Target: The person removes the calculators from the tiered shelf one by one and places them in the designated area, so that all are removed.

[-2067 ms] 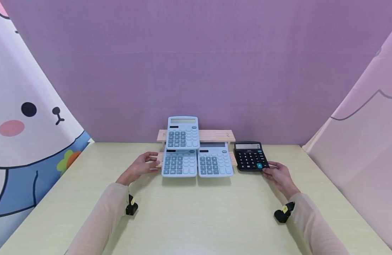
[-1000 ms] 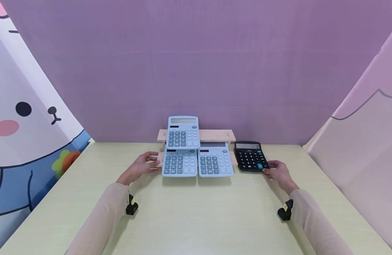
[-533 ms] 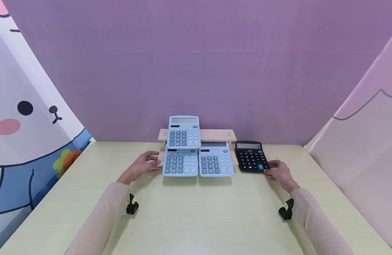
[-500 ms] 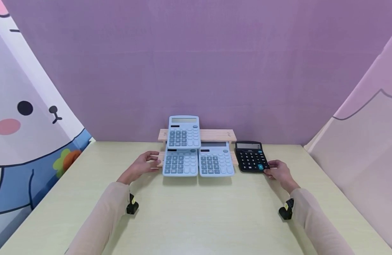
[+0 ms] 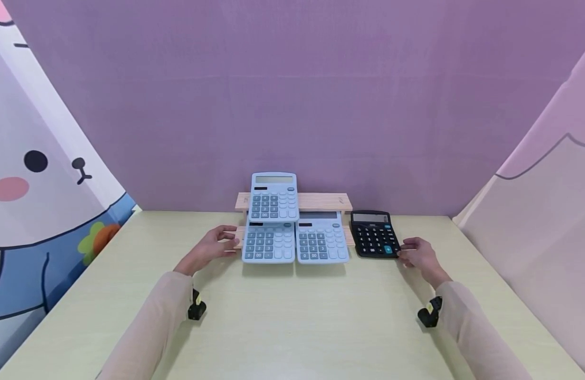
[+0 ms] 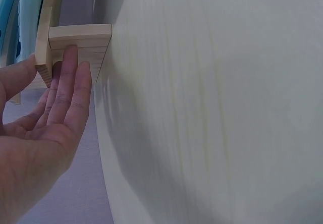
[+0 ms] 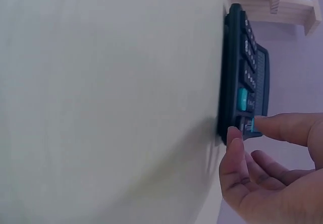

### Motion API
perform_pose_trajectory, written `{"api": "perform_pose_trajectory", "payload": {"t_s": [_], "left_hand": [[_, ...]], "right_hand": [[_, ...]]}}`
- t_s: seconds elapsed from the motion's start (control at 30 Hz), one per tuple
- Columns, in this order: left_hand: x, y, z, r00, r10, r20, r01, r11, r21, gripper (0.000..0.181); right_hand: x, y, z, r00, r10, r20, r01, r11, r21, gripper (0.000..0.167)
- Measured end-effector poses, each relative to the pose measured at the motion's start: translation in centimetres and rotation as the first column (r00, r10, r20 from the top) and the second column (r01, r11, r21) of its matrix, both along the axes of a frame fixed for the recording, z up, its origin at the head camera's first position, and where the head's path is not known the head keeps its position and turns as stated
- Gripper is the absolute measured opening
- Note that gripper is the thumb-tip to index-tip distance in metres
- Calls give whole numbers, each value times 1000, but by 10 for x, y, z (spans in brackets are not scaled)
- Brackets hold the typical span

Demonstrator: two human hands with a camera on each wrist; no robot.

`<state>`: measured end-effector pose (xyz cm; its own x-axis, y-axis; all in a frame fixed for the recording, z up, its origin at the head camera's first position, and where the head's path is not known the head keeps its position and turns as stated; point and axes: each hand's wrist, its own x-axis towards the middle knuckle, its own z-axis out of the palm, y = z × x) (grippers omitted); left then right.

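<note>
A wooden rack (image 5: 324,202) stands against the backdrop, carrying three light blue calculators: one upper (image 5: 273,196), two lower, at left (image 5: 269,245) and right (image 5: 322,243). At the rack's left end, my left hand (image 5: 210,249) holds the lower slat, thumb on one side and fingers on the other in the left wrist view. Right of the rack lies a black calculator (image 5: 374,235) with a teal key. My right hand (image 5: 421,258) is at its lower right corner. In the right wrist view, thumb (image 7: 282,128) and forefinger pinch that corner lightly; some fingertip contact is hidden.
The pale wood-grain table (image 5: 292,322) extends in front of the rack. A purple backdrop (image 5: 292,100) rises behind it. A cartoon-printed cloth (image 5: 50,211) hangs at left and a pale one (image 5: 539,232) at right. Each wrist wears a small black camera (image 5: 196,306).
My right hand has shifted slightly right at the black calculator's corner, and that calculator's lower edge has moved slightly left. The left hand and the rack stay put.
</note>
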<state>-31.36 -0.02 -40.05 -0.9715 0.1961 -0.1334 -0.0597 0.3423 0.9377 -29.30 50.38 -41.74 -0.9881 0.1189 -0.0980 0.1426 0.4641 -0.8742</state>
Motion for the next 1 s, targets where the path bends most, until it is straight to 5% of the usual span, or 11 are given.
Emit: {"api": "perform_pose_trajectory", "payload": {"t_s": [0.47, 1.0], "left_hand": [[2, -1, 0, 1000, -8, -16, 8, 1000, 14, 53], [3, 1, 3, 1000, -1, -2, 1, 1000, 6, 53]], "right_hand": [[6, -19, 24, 996, 47, -73, -47, 999, 2, 53], [9, -59, 32, 981, 115, -155, -127, 989, -74, 47]]}}
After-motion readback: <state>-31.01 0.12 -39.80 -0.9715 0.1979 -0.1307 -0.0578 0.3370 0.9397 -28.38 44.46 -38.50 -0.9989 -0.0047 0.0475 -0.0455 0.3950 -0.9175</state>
